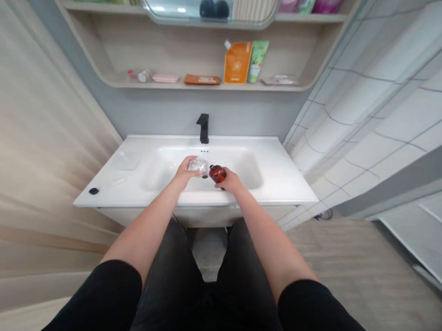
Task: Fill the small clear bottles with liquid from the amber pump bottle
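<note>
Amber bottle (217,174) gripped in the right hand (230,181), clear container (198,167) in the left hand (184,172).

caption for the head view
Left hand holds a clear object, right hand an amber bottle, above a white washbasin

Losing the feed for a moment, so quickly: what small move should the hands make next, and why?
Probably ease the round amber bottle in the right hand toward the clear crinkled item in the left hand: they're nearly touching, directly above the white basin, which should catch any slip.
</note>
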Motion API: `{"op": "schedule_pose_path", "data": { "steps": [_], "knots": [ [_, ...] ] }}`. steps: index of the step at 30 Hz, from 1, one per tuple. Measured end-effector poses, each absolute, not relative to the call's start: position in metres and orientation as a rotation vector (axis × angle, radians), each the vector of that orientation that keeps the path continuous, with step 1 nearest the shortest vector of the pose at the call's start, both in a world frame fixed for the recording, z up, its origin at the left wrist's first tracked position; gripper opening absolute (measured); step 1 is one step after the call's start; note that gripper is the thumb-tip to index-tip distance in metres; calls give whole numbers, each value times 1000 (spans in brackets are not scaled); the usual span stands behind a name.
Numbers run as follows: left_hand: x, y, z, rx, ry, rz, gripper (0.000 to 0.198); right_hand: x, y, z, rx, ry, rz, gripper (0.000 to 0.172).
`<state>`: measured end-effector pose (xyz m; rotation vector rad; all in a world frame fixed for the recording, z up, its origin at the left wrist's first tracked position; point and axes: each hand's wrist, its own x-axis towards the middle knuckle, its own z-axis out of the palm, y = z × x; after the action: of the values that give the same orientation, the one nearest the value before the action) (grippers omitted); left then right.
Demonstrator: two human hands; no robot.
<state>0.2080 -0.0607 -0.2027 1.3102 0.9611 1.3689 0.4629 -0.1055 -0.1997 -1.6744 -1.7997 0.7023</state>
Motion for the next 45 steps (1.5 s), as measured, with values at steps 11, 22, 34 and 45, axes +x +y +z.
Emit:
{"op": "schedule_pose_path", "data": {
  "steps": [11, 22, 34, 45],
  "knots": [
    [208, -61, -201, 1356, 958, 1287, 91, 461, -109, -195, -1688, -1816, 702, 88],
    [206, -61, -202, 1378, 955, 1300, 89, 460, -108, -194, -1707, -1846, 680, 89],
    [210, -63, -199, 1312, 889, 1314, 90, 461, -108, -194, -1704, -1862, 676, 89],
    [208, -57, -206, 1353, 864, 1332, 87, 460, -108, -196, -1705, -1868, 665, 86]
  ]
}}
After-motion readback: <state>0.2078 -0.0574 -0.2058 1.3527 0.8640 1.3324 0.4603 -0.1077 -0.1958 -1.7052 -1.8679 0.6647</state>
